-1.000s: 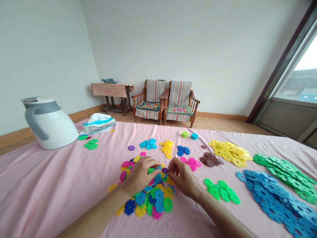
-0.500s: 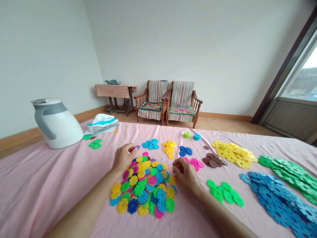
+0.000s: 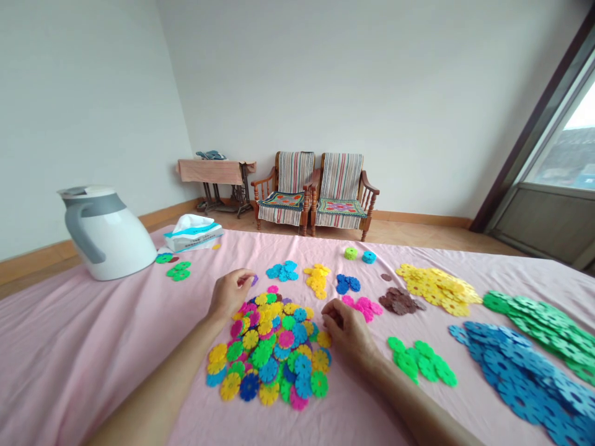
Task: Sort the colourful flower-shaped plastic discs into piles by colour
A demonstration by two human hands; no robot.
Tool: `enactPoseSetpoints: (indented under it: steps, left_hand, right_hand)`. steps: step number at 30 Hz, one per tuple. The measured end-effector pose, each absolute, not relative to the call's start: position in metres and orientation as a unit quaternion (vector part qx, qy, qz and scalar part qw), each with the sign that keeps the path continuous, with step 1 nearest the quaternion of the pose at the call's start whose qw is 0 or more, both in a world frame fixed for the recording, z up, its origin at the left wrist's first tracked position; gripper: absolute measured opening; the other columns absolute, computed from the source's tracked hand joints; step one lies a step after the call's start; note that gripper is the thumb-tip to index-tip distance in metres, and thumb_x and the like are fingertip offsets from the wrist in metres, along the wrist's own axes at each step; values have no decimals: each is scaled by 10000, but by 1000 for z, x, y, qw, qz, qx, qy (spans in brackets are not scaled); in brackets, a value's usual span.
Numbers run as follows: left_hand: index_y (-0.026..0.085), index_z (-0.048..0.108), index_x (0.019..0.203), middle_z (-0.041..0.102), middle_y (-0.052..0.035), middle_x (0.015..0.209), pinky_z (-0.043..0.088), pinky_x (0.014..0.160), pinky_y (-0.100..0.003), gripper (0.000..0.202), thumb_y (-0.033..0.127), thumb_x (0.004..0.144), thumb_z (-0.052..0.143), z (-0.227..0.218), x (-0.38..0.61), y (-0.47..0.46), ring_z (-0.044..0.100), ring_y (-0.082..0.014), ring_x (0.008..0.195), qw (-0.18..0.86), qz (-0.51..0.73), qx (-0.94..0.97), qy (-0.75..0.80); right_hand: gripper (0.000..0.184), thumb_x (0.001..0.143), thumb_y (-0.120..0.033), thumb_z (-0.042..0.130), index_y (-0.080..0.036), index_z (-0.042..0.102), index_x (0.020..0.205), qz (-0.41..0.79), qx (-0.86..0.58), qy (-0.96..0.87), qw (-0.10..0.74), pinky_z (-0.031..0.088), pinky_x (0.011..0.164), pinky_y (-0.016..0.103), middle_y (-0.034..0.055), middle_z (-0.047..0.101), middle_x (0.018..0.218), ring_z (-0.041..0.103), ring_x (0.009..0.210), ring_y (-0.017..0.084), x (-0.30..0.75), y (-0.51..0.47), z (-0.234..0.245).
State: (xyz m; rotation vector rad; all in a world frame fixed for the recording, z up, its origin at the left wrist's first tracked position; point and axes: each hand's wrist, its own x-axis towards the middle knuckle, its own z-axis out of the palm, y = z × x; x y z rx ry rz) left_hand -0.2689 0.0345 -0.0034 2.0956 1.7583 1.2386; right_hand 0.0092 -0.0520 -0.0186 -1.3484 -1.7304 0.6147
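Note:
My left hand [image 3: 229, 293] is closed in a pinch on a purple notched plastic disc [image 3: 254, 280], above the far left edge of a mixed pile. That pile of notched discs [image 3: 263, 353] holds yellow, green, blue, pink and other colours. At its right side is my right hand [image 3: 346, 325], fingers curled together; whatever they may hold is hidden. Small single-colour groups lie beyond the pile: light blue discs [image 3: 282, 271], yellow discs [image 3: 317, 280], dark blue discs [image 3: 348, 284] and pink discs [image 3: 362, 308]. Bright green discs [image 3: 422, 360] lie right of my right forearm.
Larger heaps of brown discs [image 3: 400, 301], yellow discs [image 3: 437, 288], green discs [image 3: 539, 331] and blue discs [image 3: 520, 371] spread over the right. A white jug [image 3: 114, 238] and a tissue pack [image 3: 194, 234] stand at left on the pink cloth [image 3: 116, 334]. Two chairs [image 3: 341, 204] stand behind.
My left hand has shifted slightly left with the purple disc, which now shows less of its face. My right hand has barely moved. The pile looks the same.

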Motion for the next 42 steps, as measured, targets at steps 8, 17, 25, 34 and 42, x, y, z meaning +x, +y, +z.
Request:
enactPoseSetpoints:
  steps: [8,17,25,34,42]
  left_hand:
    - [202,700,907,688,-51,930,489,718,-257,254,250,744,511,-3,-239,34,641,-166,741,102,311,790,519]
    - [190,634,652,632,0,680,437,569,-218,72,182,613,574,8,-231,54,569,-129,568,158,252,809,508]
    - [167,571,697,635,7,646,440,552,-225,86,213,634,536,4,-235,55,578,-136,582,200,290,781,515]
    - [146,589,735,635,-14,678,462,602,-241,91,193,670,547,16,-188,35,587,-139,634,297,378,751,453]
    - [137,627,738,652,-18,704,439,572,-210,148,83,663,512,13,-100,10,592,-128,641,320,315,803,391]
  right_hand:
    - [108,769,-155,438,-186,539,748,203,-527,-724,396,345,534,216,-2,585,676,515,610,121,9,-54,-20]
    - [108,778,-141,443,-183,538,751,173,-518,-741,390,344,568,215,5,591,701,522,637,120,8,-54,-18]
    - [134,734,-100,466,-163,573,786,198,-507,-754,368,342,541,198,8,580,696,513,609,107,13,-58,-16]
    - [152,826,-252,448,-180,575,786,123,-582,-660,459,343,528,233,0,590,612,516,542,129,62,-65,10]
    - [164,823,-269,444,-191,571,756,40,-611,-642,461,374,585,254,16,610,670,549,607,151,94,-58,-2]
